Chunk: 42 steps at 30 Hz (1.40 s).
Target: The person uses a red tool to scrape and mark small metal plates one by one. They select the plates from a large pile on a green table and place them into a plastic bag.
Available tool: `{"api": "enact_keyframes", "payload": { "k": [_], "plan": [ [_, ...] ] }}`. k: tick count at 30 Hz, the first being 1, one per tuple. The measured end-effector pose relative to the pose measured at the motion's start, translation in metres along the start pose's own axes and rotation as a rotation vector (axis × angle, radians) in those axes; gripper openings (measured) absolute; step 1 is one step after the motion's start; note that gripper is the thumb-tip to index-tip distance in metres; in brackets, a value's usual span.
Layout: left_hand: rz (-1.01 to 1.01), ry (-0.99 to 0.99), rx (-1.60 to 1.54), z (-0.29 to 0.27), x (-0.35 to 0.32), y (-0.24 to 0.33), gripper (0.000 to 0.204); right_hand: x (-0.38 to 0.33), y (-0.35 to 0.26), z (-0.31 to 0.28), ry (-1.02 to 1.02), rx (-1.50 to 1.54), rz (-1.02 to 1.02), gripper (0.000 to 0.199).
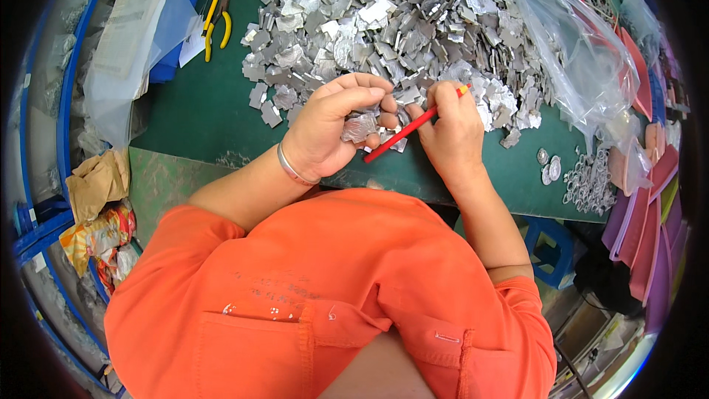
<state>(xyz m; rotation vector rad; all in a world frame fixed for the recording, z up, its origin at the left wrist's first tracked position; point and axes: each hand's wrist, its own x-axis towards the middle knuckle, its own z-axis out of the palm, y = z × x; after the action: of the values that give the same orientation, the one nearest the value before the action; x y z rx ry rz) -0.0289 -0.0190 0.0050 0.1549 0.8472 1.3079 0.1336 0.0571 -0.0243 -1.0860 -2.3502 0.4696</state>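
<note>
My left hand [332, 122] is palm up, its fingers curled around a few small silver metal pieces [359, 127]. Beside it, my right hand [456, 129] is closed on a slim red pencil-like stick [399, 135] with a yellow end. The stick slants from upper right to lower left, its lower end close to the left palm. Just beyond both hands spreads a large heap of flat, irregular silver metal pieces [384, 22]. A few more pieces lie below the fingers, partly hidden by them.
The pile covers much of the green table [199, 118]. Yellow-handled pliers [216, 22] lie at the far left beside plastic sheets [133, 52]. To the right are a clear plastic bag [583, 59], small metal rings [589, 181] and round medallions [550, 168]. A blue stool [548, 251] stands below.
</note>
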Motion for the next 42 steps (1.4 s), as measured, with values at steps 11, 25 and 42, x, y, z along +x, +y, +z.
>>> {"api": "enact_keyframes", "payload": {
  "k": [11,25,42],
  "plan": [
    [-0.007,-0.035,0.096,0.004,0.003,-0.009,0.010,0.005,0.011,-0.001,0.055,0.000,-0.243,0.019],
    [-0.150,-0.155,0.240,0.014,0.005,-0.012,0.020,-0.015,0.006,-0.032,0.234,0.707,-0.165,0.031],
    [0.029,-0.099,0.446,0.020,0.001,-0.013,0.013,-0.031,0.006,-0.023,0.190,0.991,0.046,0.029]
  ]
}}
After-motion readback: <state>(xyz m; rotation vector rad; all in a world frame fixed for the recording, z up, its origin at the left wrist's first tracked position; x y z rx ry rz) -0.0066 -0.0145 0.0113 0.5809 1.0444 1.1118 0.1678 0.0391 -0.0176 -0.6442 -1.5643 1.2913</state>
